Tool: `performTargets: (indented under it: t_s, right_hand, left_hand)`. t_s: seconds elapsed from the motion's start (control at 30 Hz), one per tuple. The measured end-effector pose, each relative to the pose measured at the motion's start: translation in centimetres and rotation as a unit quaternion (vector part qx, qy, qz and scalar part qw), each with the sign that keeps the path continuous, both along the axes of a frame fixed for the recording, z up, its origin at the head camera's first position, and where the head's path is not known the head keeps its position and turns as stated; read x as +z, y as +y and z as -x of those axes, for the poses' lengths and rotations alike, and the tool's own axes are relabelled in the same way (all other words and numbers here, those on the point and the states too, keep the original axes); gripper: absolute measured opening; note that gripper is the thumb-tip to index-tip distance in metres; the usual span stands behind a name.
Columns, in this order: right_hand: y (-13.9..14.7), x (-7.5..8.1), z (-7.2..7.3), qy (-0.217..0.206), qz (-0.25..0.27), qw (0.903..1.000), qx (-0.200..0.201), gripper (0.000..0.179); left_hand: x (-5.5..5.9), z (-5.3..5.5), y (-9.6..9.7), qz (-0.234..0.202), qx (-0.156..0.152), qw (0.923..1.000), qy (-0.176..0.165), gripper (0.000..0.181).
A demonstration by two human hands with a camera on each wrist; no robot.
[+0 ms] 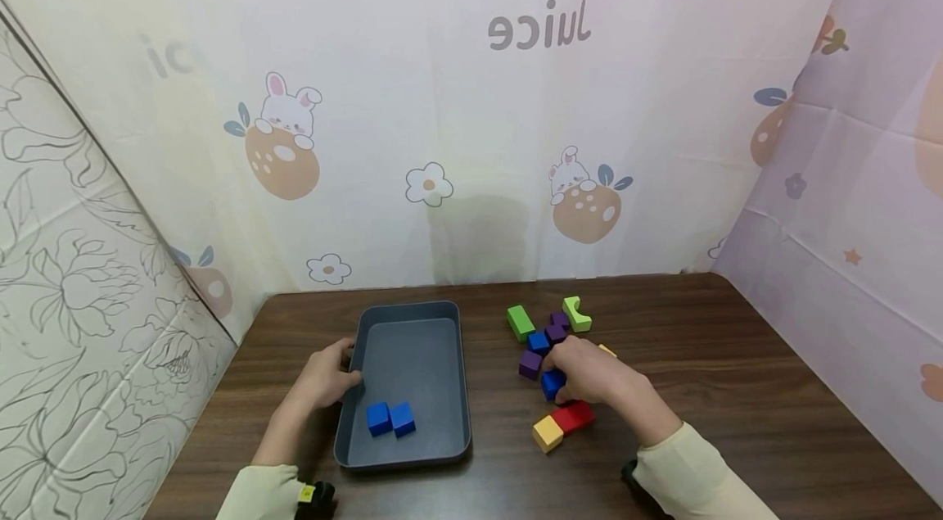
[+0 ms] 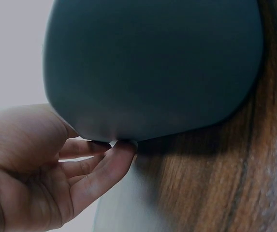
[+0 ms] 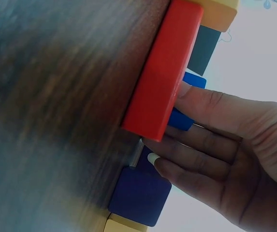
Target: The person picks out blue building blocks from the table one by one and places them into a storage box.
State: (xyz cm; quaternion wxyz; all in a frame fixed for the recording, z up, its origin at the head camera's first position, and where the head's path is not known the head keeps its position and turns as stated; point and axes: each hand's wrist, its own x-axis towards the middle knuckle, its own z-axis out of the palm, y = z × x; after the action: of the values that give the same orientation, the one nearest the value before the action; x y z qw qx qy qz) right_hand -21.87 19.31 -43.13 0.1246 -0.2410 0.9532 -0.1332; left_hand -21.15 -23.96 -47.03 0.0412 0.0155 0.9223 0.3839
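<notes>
My left hand (image 1: 324, 375) grips the left wall of a dark grey tray (image 1: 412, 348), its thumb over the rim. In the left wrist view the tray's underside (image 2: 153, 67) fills the top, with my fingertips against its edge. Inside the tray, near the front, one blue cube (image 1: 379, 419) lies beside another blue cube (image 1: 403, 418). To the right, my right hand (image 1: 598, 373) reaches down and pinches a blue block (image 1: 552, 386) between thumb and fingers. Partly hidden by the thumb in the right wrist view, that block (image 3: 181, 120) sits behind a red block (image 3: 160, 72).
Around my right hand lie a yellow cube (image 1: 548, 434), purple cube (image 1: 530, 364), another blue block (image 1: 539, 342), green block (image 1: 520, 323), lime notched block (image 1: 578, 315) and dark purple piece (image 1: 555, 333). The brown wooden table (image 1: 707, 389) meets a printed curtain (image 1: 471, 135) behind.
</notes>
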Motion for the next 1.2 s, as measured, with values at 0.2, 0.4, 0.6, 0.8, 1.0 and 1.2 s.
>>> performTargets:
  t_s: [0.2,0.4,0.6,0.8,1.0,1.2]
  right_hand:
    - [0.0,0.0,0.0,-0.001,0.001,1.0000,0.000,0.025]
    - [0.0,0.1,-0.1,-0.002,0.003,1.0000,0.004,0.023]
    - [0.1,0.5,-0.1,0.006,-0.004,0.9999,0.008,0.025]
    - [0.3,1.3,-0.2,0.007,-0.004,0.9999,0.012,0.027]
    - [0.5,2.0,-0.4,0.026,-0.015,0.9994,0.016,0.031]
    - [0.6,2.5,-0.5,0.046,-0.021,0.9983,0.027,0.034]
  left_hand:
    - [0.0,0.0,0.0,-0.001,0.001,1.0000,-0.001,0.055]
    - [0.1,-0.1,0.1,-0.002,0.003,1.0000,-0.003,0.054]
    - [0.0,0.0,0.0,-0.004,0.003,1.0000,-0.003,0.054]
    - [0.0,0.0,0.0,-0.004,0.002,1.0000,-0.003,0.054]
    - [0.1,0.0,0.0,-0.002,0.002,1.0000,-0.004,0.054]
    - [0.1,0.0,0.0,0.001,0.001,1.0000,-0.002,0.055]
